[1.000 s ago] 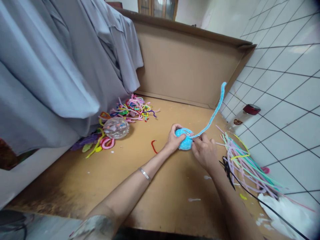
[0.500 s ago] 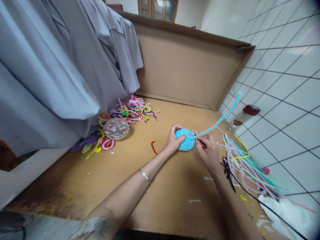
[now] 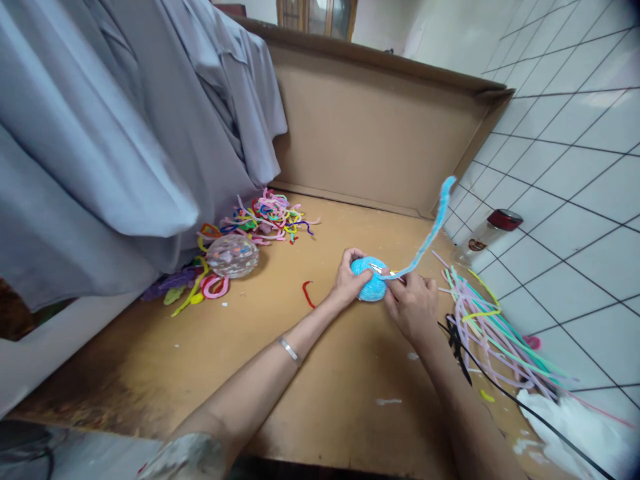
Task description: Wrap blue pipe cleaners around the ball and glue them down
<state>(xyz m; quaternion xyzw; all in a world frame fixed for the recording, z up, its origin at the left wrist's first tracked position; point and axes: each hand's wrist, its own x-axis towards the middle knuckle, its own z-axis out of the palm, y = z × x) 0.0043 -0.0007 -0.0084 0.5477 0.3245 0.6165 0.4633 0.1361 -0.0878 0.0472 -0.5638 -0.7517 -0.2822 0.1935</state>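
Observation:
A light blue ball (image 3: pixel 369 289) of wound fuzzy pipe cleaner is gripped in my left hand (image 3: pixel 347 279), with the thumb pressed on its front. From its right side one blue pipe cleaner (image 3: pixel 425 245) rises free toward the upper right. My right hand (image 3: pixel 413 303) is closed at the ball's right edge, around a small tool whose pale metal tip (image 3: pixel 376 269) lies against the top of the ball. The tool's handle is mostly hidden by my fingers, so its exact kind is unclear. A short red pipe cleaner piece (image 3: pixel 308 294) lies left of my left hand.
Left stand a clear bumpy ball (image 3: pixel 233 256) and a heap of coloured pipe cleaner pieces (image 3: pixel 273 217). Long pipe cleaners (image 3: pixel 493 333), a black cord (image 3: pixel 520 407) and a red-lidded jar (image 3: pixel 483 241) are at right. Cardboard (image 3: pixel 380 133) closes the back; grey cloth (image 3: pixel 140 133) hangs left.
My right hand has moved slightly left, bringing the tool's tip over the top of the ball. The free pipe cleaner end has swung left and stands steeper. My left hand stays put.

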